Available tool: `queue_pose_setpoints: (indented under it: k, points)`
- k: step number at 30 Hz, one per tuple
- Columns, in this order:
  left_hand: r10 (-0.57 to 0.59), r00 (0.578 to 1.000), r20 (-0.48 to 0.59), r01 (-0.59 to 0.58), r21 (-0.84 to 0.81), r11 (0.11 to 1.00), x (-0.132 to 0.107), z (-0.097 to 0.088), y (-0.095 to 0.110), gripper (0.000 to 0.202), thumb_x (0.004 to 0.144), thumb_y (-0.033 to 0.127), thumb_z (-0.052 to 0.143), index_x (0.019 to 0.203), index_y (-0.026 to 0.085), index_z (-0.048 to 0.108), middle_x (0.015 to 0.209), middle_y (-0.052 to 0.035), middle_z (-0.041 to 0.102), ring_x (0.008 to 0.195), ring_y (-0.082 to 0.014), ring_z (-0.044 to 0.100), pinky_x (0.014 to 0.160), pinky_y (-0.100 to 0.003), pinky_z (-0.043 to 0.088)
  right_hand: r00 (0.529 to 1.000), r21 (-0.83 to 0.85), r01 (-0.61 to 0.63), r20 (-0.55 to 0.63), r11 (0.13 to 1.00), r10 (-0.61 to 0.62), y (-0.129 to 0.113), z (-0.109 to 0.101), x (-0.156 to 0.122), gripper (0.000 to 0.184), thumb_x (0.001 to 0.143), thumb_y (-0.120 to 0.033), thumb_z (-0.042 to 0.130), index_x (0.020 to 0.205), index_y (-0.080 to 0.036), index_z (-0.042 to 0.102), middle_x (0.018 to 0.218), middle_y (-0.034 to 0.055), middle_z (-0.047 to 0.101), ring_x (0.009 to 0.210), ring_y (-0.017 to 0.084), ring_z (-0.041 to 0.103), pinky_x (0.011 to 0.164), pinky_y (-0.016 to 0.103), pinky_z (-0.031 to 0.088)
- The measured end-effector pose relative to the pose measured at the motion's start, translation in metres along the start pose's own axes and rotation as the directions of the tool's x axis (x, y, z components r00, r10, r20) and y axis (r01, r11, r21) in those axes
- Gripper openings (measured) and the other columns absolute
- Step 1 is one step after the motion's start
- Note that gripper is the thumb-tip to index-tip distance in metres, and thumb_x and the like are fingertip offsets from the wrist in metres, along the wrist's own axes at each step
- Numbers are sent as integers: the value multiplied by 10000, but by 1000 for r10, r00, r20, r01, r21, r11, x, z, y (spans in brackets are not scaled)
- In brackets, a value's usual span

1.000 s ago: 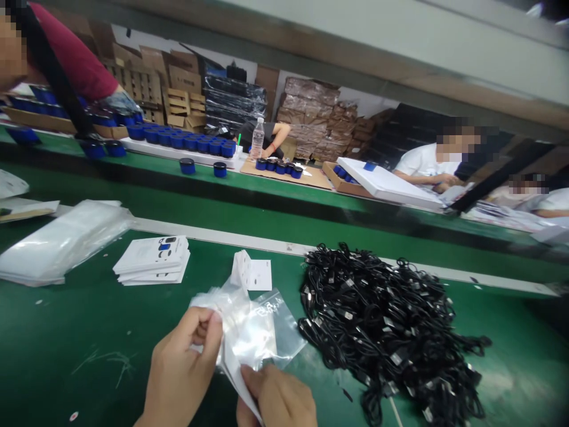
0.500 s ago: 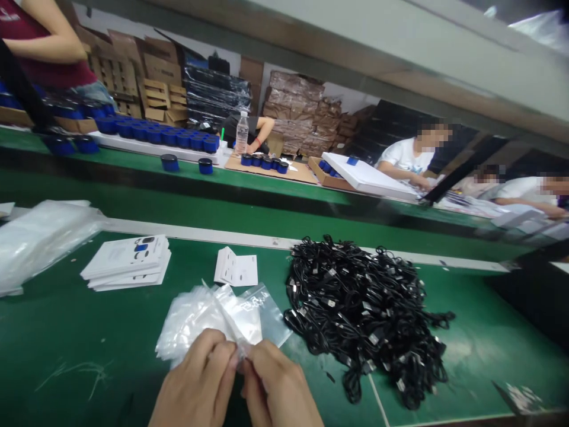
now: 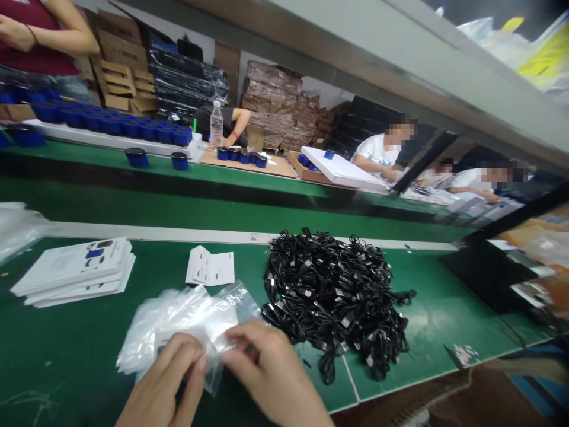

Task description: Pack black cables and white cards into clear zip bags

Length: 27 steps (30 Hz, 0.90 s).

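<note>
Clear plastic bag [image 3: 215, 375] sits between both hands; left hand [image 3: 166, 379] pinches its edge, right hand's [image 3: 272, 363] grip unclear. Thin film may cling, dragging fanned bags [image 3: 138, 337] beyond left hand out of line.

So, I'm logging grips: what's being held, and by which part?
A clear plastic bag, pinched near an edge by the left hand; whether the right hand grips too is unclear.

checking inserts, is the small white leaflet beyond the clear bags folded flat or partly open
Partly open: the small white leaflet shows panels meeting at a crease and spread at an angle.
</note>
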<state>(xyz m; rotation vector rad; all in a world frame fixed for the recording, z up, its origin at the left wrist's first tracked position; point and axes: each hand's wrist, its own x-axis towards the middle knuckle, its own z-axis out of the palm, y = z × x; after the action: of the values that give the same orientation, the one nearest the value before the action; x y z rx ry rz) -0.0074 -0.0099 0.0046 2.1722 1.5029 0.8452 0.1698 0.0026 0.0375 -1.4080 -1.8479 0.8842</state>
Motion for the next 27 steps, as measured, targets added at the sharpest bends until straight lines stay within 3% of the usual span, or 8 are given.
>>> queue_pose_setpoints:
  k: [4, 9, 12, 15, 18, 20, 24, 27]
  points:
    - [-87, 989, 119, 91, -23, 996, 5, 2, -4, 155, 931, 378, 380, 895, 276, 491, 855, 11, 568, 713, -132, 635, 622, -200, 529, 955, -650, -143, -289, 747, -69, 30, -35, 3, 169, 795, -135, 612, 960, -156, 636, 861, 96, 646, 747, 242, 641, 622, 303, 509]
    - [-189, 961, 200, 211, -95, 973, 9, 4, 2, 220, 934, 414, 335, 856, 269, 481, 850, 14, 567, 727, -143, 621, 646, -231, 509, 967, -719, -110, -237, 686, -94, 52, -51, 7, 328, 755, -1, 520, 1037, -116, 644, 818, 122, 684, 774, 280, 659, 650, 362, 538]
    - [-261, 950, 173, 287, -143, 947, 10, 3, 9, 257, 929, 431, 334, 781, 271, 469, 805, 32, 557, 714, -155, 594, 661, -263, 474, 946, -565, -117, -314, 817, -82, 41, -57, 5, 391, 817, -59, 462, 1193, -80, 565, 876, 123, 661, 748, 229, 658, 663, 347, 555]
    - [-279, 949, 145, 304, -194, 933, 11, 4, 13, 269, 922, 428, 350, 743, 265, 469, 797, 29, 553, 714, -165, 573, 655, -275, 450, 934, 41, -75, -347, 996, 85, 24, -49, -1, 371, 849, -172, 480, 1215, -156, 539, 834, 57, 633, 656, 159, 657, 601, 271, 568]
    - [-271, 956, 110, 289, -229, 929, 11, 5, 14, 231, 919, 397, 372, 786, 263, 504, 824, 13, 559, 748, -174, 570, 675, -277, 450, 962, 549, -77, -179, 833, 207, 12, -22, -5, 221, 804, -213, 567, 1018, -182, 609, 805, 38, 654, 701, 171, 689, 643, 269, 571]
    - [-271, 961, 57, 276, -244, 930, 11, 5, 12, 209, 920, 376, 375, 841, 262, 531, 908, -5, 571, 836, -177, 578, 736, -273, 454, 967, 591, -83, -148, 802, 209, 10, -4, -7, 132, 787, -202, 583, 906, -174, 632, 789, 38, 655, 693, 167, 686, 628, 250, 558]
    - [-303, 953, -8, 295, -207, 933, 8, 5, 10, 242, 910, 397, 399, 804, 254, 563, 1065, -21, 571, 878, -167, 604, 660, -230, 474, 960, 262, 16, -272, 965, 58, 16, 15, -14, 179, 801, -126, 527, 872, -183, 681, 797, 43, 663, 681, 146, 649, 596, 215, 515]
    - [-295, 955, -46, 286, -140, 948, 3, 6, 9, 228, 916, 382, 394, 843, 258, 571, 1113, -21, 557, 897, -164, 626, 609, -219, 489, 950, 205, 74, -311, 976, -7, 20, 24, -20, 226, 775, -81, 521, 857, -203, 693, 766, 22, 684, 676, 137, 651, 605, 195, 507]
